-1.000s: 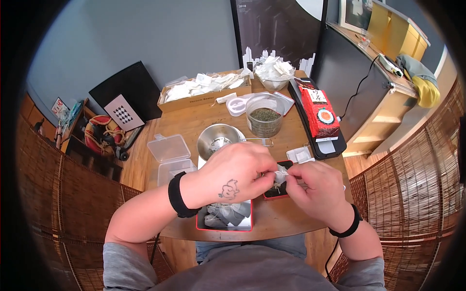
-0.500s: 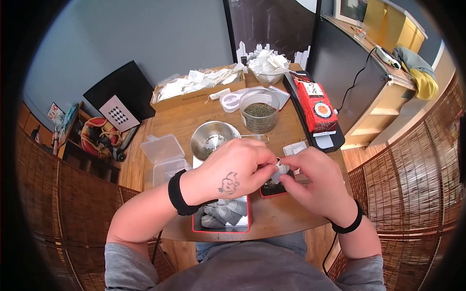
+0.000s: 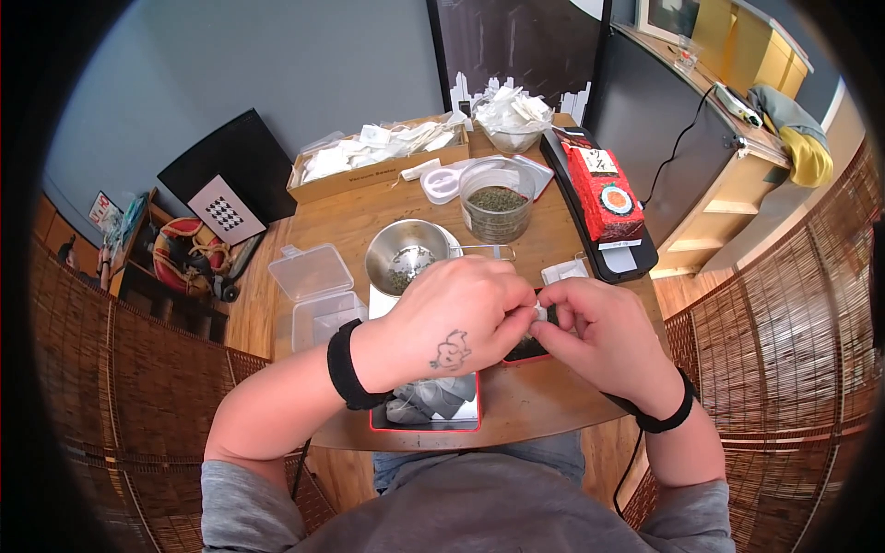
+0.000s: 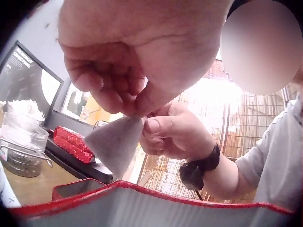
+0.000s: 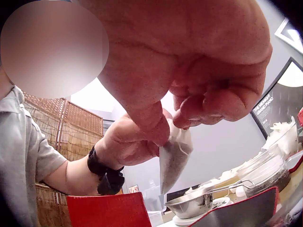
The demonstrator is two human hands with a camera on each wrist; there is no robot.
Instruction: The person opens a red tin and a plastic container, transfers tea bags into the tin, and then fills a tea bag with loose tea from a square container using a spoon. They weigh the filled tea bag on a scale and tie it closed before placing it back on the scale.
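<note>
Both hands meet over a small red-rimmed dark tin point(image 3: 527, 348). Between thumb and fingers, the left hand point(image 3: 461, 313) pinches the top of a small filled white bag point(image 4: 116, 144). On the bag's other side the right hand point(image 3: 599, 336) has its thumb and fingers closed at the gathered top, where a thin string shows in the right wrist view. The bag point(image 5: 174, 158) hangs point down, dark contents showing through. Below the left forearm, a larger red-rimmed tin point(image 3: 426, 428) holds several filled bags point(image 3: 429, 401).
Behind the hands are a steel pan point(image 3: 406, 258) with some leaves, a clear tub point(image 3: 498, 201) of dried leaves, an open plastic case point(image 3: 313, 276), a cardboard box point(image 3: 369, 180) and a bowl point(image 3: 513, 124) of white bags, and a red packet point(image 3: 604, 194) on a black device point(image 3: 636, 263).
The bag, more visible between the fingers half a second ago, is now mostly hidden by them in the head view. Both hands stay close together; the right fingers are drawn in more.
</note>
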